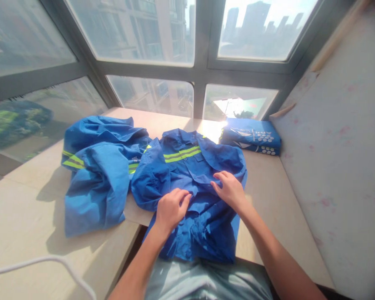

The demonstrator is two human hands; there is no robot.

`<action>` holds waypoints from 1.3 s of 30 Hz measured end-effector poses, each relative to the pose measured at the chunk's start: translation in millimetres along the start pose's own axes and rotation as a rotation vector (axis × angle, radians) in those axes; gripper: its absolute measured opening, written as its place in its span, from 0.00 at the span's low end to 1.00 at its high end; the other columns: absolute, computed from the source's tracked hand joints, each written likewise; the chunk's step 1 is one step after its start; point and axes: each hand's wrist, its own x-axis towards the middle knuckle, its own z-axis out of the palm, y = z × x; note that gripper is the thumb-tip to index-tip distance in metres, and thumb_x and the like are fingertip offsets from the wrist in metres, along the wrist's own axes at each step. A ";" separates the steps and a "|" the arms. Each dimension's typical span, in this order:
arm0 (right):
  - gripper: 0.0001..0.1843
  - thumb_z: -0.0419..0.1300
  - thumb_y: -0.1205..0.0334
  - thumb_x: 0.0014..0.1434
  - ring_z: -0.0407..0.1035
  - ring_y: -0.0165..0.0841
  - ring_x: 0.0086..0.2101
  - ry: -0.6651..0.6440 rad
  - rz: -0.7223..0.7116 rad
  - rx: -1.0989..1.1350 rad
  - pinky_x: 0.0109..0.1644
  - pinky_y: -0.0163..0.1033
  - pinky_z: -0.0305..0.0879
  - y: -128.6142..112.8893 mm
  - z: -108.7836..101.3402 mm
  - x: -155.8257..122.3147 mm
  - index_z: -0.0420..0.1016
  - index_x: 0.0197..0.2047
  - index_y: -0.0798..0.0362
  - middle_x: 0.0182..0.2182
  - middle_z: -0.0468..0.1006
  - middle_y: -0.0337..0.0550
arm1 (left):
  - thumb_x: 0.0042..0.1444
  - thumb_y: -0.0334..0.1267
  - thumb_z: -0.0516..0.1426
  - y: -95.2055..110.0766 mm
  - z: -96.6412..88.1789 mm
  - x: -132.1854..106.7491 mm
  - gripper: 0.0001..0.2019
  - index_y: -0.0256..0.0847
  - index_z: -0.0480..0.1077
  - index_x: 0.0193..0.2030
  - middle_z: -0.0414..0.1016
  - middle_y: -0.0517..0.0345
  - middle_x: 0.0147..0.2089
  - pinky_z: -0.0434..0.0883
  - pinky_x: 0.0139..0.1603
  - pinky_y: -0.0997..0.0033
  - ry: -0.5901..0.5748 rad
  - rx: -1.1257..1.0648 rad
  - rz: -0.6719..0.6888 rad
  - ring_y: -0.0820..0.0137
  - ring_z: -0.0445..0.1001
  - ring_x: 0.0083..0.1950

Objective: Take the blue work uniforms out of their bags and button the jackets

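Observation:
A blue work jacket [181, 171] with a yellow-green and grey reflective stripe across the chest lies front side up, collar away from me. Its lower part is wrinkled and hangs over the table's near edge towards my lap. My left hand [171, 210] is over the jacket's middle, thumb and fingers pinched together at the front cloth. To the right, my right hand [229, 189] hovers over or touches the other side of the front, its thumb and curled fingers a little apart. Whether cloth lies between those fingers is hard to see.
Another blue garment with reflective stripes [96, 179] lies crumpled on the left, touching the jacket's sleeve. A folded blue bundle with white print [253, 135] rests at the back right. A white cable [50, 259] crosses the lower left. Windows and a patterned wall [337, 166] enclose the table.

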 end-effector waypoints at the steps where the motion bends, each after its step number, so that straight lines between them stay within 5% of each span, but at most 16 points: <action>1: 0.12 0.60 0.57 0.65 0.72 0.40 0.47 -0.001 -0.042 -0.005 0.49 0.40 0.67 -11.5 3.5 6.7 0.78 0.49 0.49 0.46 0.79 0.47 | 0.67 0.43 0.54 3.5 0.6 7.9 0.10 0.47 0.77 0.44 0.79 0.56 0.40 0.69 0.42 0.70 0.051 -0.032 0.014 0.67 0.77 0.40; 7: 0.11 0.60 0.63 0.64 0.73 0.42 0.45 -0.199 -0.068 -0.100 0.46 0.40 0.67 -54.7 42.0 38.9 0.78 0.49 0.51 0.45 0.80 0.52 | 0.60 0.28 0.55 -1.1 36.2 61.1 0.09 0.43 0.73 0.44 0.78 0.53 0.45 0.71 0.52 0.65 0.062 -0.105 -0.024 0.63 0.76 0.49; 14: 0.17 0.55 0.70 0.64 0.76 0.35 0.44 -0.210 0.045 0.056 0.49 0.35 0.68 -31.2 63.1 38.1 0.81 0.50 0.45 0.45 0.83 0.42 | 0.61 0.36 0.59 -12.6 69.3 62.0 0.07 0.41 0.73 0.45 0.77 0.52 0.46 0.72 0.49 0.65 0.027 -0.061 -0.095 0.63 0.76 0.47; 20: 0.11 0.60 0.64 0.64 0.77 0.36 0.43 -0.162 0.006 0.184 0.49 0.35 0.69 -21.5 68.4 28.1 0.84 0.45 0.47 0.42 0.84 0.44 | 0.64 0.35 0.57 -12.2 73.3 60.7 0.07 0.43 0.77 0.44 0.77 0.52 0.48 0.71 0.48 0.66 0.030 -0.017 -0.137 0.64 0.76 0.47; 39: 0.12 0.58 0.59 0.66 0.78 0.36 0.40 -0.055 0.118 0.026 0.44 0.35 0.69 -32.7 80.0 11.9 0.83 0.46 0.46 0.42 0.84 0.45 | 0.64 0.35 0.58 -14.1 78.2 54.7 0.09 0.43 0.78 0.47 0.77 0.52 0.47 0.70 0.53 0.64 0.072 -0.004 -0.075 0.63 0.73 0.49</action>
